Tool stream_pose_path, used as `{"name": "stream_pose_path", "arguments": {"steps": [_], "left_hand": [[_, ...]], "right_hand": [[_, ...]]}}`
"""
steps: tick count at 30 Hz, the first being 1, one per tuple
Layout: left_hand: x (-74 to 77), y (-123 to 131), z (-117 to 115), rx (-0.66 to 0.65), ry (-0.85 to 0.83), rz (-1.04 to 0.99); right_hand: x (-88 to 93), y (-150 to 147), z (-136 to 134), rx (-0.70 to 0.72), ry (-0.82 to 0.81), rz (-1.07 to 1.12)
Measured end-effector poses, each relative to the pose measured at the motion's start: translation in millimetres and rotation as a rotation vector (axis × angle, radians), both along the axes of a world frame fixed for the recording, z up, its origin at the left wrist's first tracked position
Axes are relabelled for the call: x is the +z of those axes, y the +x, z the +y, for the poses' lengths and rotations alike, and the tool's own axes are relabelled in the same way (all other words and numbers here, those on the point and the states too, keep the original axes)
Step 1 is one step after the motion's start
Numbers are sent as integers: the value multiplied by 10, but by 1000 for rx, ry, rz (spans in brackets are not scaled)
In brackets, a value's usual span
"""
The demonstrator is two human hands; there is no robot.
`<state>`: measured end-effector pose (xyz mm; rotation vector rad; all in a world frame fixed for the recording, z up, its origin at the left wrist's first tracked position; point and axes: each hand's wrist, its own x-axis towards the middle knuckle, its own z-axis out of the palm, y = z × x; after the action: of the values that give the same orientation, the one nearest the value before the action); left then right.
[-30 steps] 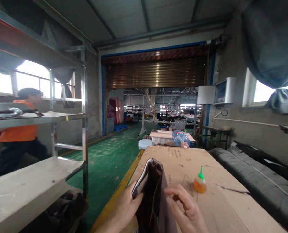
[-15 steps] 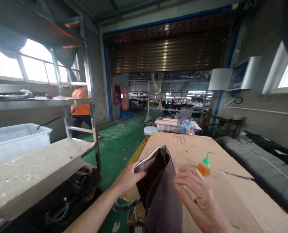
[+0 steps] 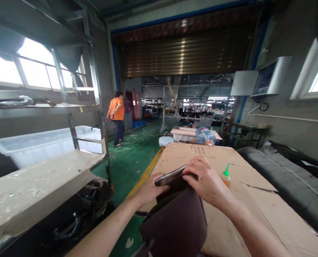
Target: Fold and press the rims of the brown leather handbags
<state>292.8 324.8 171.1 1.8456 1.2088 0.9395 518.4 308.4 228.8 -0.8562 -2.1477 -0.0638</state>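
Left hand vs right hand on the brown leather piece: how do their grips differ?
The left hand sits under the left end of the folded edge of the brown leather piece, palm mostly hidden. The right hand comes over the top, fingers curled down on that edge, back of the hand facing the camera. The right also lies nearer the orange bottle. Both are bare and grip the same edge.

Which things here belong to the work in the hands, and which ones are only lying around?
In hand:
- brown leather piece, held at its top edge
- left hand and right hand, both gripping it
- cardboard-covered table under the work

Lying about:
- small orange bottle with green cap
- white plastic tub on the metal rack
- water jug far behind
- dark rolled material at the right
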Motion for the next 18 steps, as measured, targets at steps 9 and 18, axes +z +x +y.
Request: {"name": "stream_pose_path", "arguments": {"steps": [9,18], "left_hand": [[-33,19,-26,-37,69,-55],[-57,-18,-99,2,248,-159]], "right_hand": [[117,-192,244,-142,-152,-374],[117,-365,161,-116,-144,-475]]}}
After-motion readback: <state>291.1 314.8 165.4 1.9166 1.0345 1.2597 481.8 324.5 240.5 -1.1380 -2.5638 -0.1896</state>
